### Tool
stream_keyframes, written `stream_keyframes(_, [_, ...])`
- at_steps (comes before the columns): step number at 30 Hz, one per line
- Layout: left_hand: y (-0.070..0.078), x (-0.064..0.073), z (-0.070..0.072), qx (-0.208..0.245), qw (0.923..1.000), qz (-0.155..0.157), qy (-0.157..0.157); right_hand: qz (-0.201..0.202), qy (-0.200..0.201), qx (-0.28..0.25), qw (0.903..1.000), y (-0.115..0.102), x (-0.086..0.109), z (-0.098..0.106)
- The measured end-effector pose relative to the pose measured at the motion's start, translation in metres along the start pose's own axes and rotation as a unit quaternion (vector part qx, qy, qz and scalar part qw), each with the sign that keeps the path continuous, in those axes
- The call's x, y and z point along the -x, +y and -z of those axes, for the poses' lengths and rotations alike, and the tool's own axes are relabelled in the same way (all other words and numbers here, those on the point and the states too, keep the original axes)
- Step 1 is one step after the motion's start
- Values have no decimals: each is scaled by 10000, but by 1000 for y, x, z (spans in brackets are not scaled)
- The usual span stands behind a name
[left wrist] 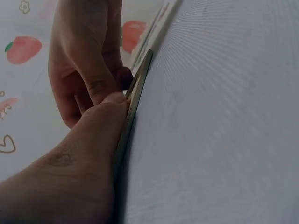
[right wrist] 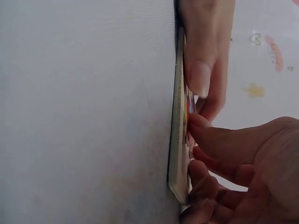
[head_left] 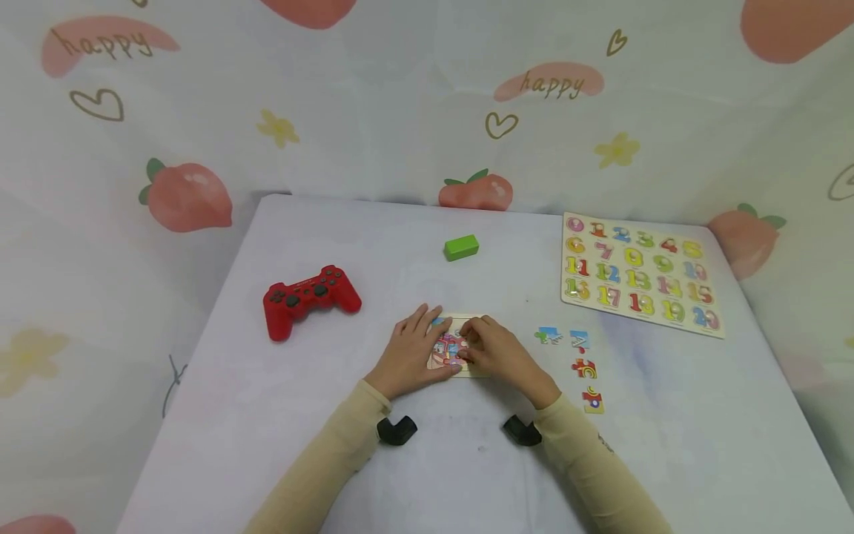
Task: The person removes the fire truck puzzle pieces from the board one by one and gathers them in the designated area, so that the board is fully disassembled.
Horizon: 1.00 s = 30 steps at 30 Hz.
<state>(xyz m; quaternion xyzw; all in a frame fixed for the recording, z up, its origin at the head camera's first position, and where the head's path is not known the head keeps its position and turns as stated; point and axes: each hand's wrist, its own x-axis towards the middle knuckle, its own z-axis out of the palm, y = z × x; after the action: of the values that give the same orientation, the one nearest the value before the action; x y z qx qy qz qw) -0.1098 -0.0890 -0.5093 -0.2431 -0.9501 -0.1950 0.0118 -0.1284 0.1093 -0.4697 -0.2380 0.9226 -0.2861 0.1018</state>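
Note:
A small jigsaw puzzle board [head_left: 477, 374] with a colourful picture lies flat on the white table, partly hidden by both hands. My left hand [head_left: 414, 348] rests over its left side with fingers stretched out, and the thumb presses near the front edge. At the board's right side, my right hand [head_left: 499, 352] has curled fingers and pinches a puzzle piece [right wrist: 189, 112] against the board, mostly covered by the fingertips. Loose jigsaw pieces lie right of the board: a blue-and-green one [head_left: 549, 335], and a column with a blue one [head_left: 580, 340], a red one [head_left: 584, 368] and a red-and-yellow one [head_left: 592, 400].
A number puzzle board [head_left: 640, 271] with pegged numerals lies at the back right. Behind the jigsaw is a green block [head_left: 461, 248]. A red game controller [head_left: 310, 297] sits to the left. A patterned cloth [head_left: 373, 111] hangs behind the table's far edge.

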Motion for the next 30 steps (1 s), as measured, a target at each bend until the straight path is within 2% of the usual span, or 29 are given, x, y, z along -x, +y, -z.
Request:
stream_keyframes(3, [0, 1, 1, -7, 9999, -30, -115, -23, 41, -37, 10000, 0, 0, -1])
stream_keyframes(12, [4, 0, -1, -32, 9999, 165, -40, 58, 162, 46, 9998, -1, 1, -2])
stream_keyframes(24, [5, 0, -5, -154, 9997, 171, 75, -115, 201, -26, 9997, -4, 2, -2])
stream_keyframes(30, [4, -1, -6, -256, 9995, 171, 2, -171, 355, -97, 9992, -6, 1, -1])
